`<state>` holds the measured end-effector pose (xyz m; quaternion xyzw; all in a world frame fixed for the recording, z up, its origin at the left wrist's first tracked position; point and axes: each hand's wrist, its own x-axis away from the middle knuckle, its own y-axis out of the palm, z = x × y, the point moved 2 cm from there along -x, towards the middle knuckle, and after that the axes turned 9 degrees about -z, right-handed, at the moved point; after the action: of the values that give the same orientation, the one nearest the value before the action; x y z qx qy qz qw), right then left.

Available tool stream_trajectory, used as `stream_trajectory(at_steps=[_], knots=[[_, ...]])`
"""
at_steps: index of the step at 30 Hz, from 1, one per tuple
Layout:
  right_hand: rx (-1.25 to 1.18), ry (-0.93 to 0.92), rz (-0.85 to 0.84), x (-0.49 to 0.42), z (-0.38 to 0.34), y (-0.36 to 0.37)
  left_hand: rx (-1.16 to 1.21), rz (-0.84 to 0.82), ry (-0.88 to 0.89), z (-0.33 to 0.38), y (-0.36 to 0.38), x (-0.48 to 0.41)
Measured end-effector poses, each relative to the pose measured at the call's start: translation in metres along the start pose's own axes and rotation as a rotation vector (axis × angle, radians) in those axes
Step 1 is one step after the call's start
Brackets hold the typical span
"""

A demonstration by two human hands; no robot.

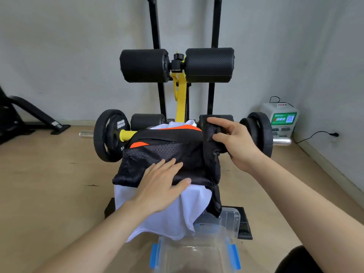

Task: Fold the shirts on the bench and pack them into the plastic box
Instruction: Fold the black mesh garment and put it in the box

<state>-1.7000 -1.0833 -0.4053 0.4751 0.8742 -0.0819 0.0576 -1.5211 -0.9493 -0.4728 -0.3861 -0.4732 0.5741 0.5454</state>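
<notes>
A black mesh shirt with orange stripes [157, 152] lies across the bench, on top of a white shirt [167, 213] that hangs down over the bench's near end. My left hand [161, 184] presses flat on the black shirt's near edge, fingers straight. My right hand [232, 138] grips the black shirt's right side, thumb and fingers curled round a bunched fold of the fabric. The clear plastic box [193, 253] with blue clips stands on the floor just below the bench's near end, partly under the white shirt.
A barbell with black plates [110, 134] crosses behind the bench. Black foam rollers [144, 66] and a yellow frame [180, 99] rise beyond it. A white charging station [281, 117] sits by the right wall. A clear lid [230, 219] lies beside the box.
</notes>
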Motion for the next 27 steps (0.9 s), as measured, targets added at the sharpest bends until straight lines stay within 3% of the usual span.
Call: stream_trajectory(at_steps=[7, 12, 18, 22, 27], knots=[[0.069, -0.061, -0.135, -0.019, -0.011, 0.058, -0.069, 0.020, -0.209, -0.073, -0.028, 0.025], [0.121, -0.052, -0.248, -0.030, -0.011, 0.099, -0.003, -0.005, -0.182, -0.099, -0.019, 0.034], [0.388, -0.063, -0.414, -0.032, 0.004, 0.142, 0.291, 0.014, -0.090, -0.113, -0.023, 0.034], [0.382, -0.082, -0.478, -0.024, 0.007, 0.157, 0.503, 0.174, -0.102, -0.129, -0.038, 0.041], [0.299, -0.039, -0.700, -0.011, 0.010, 0.160, 0.854, 0.285, -0.137, -0.131, -0.046, 0.038]])
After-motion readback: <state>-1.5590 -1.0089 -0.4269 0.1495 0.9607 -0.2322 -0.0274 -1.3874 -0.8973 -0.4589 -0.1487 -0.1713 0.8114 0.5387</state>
